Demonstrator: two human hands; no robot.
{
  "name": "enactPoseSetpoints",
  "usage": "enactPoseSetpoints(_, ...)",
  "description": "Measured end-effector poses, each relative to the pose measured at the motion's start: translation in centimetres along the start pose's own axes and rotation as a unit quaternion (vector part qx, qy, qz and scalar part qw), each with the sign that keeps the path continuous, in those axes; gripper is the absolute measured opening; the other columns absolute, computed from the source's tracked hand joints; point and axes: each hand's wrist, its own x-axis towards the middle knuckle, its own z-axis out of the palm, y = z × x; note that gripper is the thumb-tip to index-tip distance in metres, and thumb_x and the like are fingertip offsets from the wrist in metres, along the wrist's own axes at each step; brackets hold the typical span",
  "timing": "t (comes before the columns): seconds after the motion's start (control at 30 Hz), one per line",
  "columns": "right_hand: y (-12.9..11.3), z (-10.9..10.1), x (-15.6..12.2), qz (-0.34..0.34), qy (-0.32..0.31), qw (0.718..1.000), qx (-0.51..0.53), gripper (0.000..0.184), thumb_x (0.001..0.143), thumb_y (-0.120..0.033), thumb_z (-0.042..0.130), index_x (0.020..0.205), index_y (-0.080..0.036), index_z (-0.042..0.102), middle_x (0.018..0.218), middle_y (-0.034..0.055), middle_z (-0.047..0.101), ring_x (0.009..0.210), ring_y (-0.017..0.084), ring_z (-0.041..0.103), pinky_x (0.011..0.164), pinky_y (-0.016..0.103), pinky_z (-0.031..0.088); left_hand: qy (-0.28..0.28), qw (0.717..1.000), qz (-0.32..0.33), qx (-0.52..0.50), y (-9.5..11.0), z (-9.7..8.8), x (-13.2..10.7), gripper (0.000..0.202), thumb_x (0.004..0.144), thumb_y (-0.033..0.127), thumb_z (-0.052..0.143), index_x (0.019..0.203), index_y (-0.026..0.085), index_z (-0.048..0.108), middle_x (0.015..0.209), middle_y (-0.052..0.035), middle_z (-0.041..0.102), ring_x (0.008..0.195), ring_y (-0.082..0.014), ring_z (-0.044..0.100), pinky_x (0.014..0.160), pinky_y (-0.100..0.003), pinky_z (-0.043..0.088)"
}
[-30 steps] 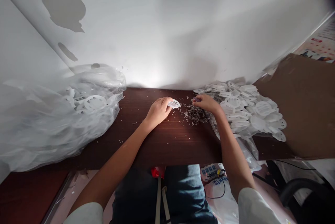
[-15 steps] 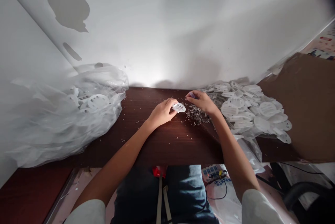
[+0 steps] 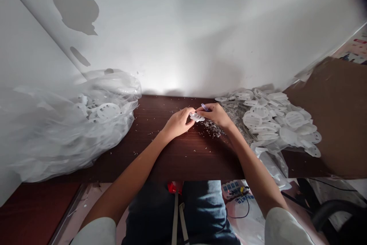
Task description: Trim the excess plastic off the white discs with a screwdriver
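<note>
My left hand (image 3: 180,123) pinches a white oval plastic piece with slots (image 3: 197,117) between thumb and fingers, a little above the dark table. Closed around a small tool with a pale purple end (image 3: 204,107), my right hand (image 3: 215,114) has its fingertips at the right edge of that piece. The tool's working end is hidden by the fingers, so its kind does not show. Just below the right hand lies a heap of tiny scraps (image 3: 214,129), partly covered by the hand.
A clear plastic bag (image 3: 114,138) at the left holds similar white pieces (image 3: 107,111). Many more white pieces (image 3: 289,122) are piled on plastic at the right, beside a brown cardboard panel (image 3: 338,122). Small slivers are scattered across the wooden table (image 3: 177,161). Behind it rises a white wall.
My right hand has moved left and slightly down, from above the scrap heap to the white piece. The purple end of the tool now points up. My left hand stays nearly still.
</note>
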Motion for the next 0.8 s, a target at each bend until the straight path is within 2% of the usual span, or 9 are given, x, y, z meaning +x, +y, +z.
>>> enactPoseSetpoints(0.33, -0.2, 0.5, -0.2, -0.003, 0.001, 1.000, 0.003, 0.032, 0.082, -0.048, 0.079, 0.093, -0.019, 0.084, 0.083, 0.0037, 0.075, 0.073, 0.017, 0.061, 0.069, 0.031, 0.046, 0.026, 0.999, 0.027, 0.011, 0.3, -0.3, 0.2, 0.036, 0.094, 0.011, 0.068, 0.124, 0.020, 0.052, 0.110, -0.0091, 0.073, 0.098, -0.0228, 0.076, 0.083, -0.036, 0.062)
enactPoseSetpoints(0.5, -1.1, 0.7, -0.5, 0.051, -0.014, 0.996, 0.079, 0.044, 0.084, -0.058, 0.076, 0.098, -0.017, 0.082, 0.065, -0.0008, 0.060, 0.054, 0.011, 0.042, 0.052, 0.028, 0.030, 0.032, 0.999, 0.022, 0.008, 0.4, -0.4, 0.4, 0.035, 0.092, 0.008, 0.068, 0.121, 0.022, 0.054, 0.112, -0.0094, 0.074, 0.101, -0.0229, 0.075, 0.086, -0.038, 0.063)
enactPoseSetpoints(0.57, -1.3, 0.8, -0.5, 0.065, 0.001, 0.992, 0.108, 0.045, 0.083, -0.057, 0.077, 0.103, -0.018, 0.082, 0.063, -0.0021, 0.057, 0.051, 0.010, 0.037, 0.049, 0.028, 0.026, 0.028, 0.999, 0.016, 0.008, 0.4, -0.5, 0.4, 0.036, 0.091, 0.008, 0.069, 0.121, 0.021, 0.054, 0.113, -0.0097, 0.074, 0.101, -0.0234, 0.075, 0.086, -0.038, 0.063)
enactPoseSetpoints(0.67, -1.1, 0.8, -0.4, 0.075, 0.030, 0.989, 0.123, 0.043, 0.081, -0.056, 0.078, 0.105, -0.020, 0.080, 0.064, -0.0023, 0.057, 0.051, 0.010, 0.035, 0.048, 0.028, 0.025, 0.022, 1.000, 0.015, 0.009, 0.4, -0.5, 0.4, 0.035, 0.091, 0.009, 0.069, 0.121, 0.021, 0.054, 0.113, -0.0099, 0.074, 0.101, -0.0237, 0.076, 0.086, -0.039, 0.063)
enactPoseSetpoints(0.8, -0.7, 0.8, -0.3, 0.074, 0.028, 0.990, 0.116, 0.039, 0.082, -0.056, 0.078, 0.092, -0.019, 0.076, 0.064, -0.0030, 0.054, 0.053, 0.010, 0.035, 0.049, 0.028, 0.023, 0.026, 0.999, 0.028, 0.011, 0.4, -0.6, 0.3, 0.036, 0.092, 0.008, 0.069, 0.121, 0.021, 0.054, 0.115, -0.0107, 0.074, 0.104, -0.0236, 0.076, 0.089, -0.039, 0.063)
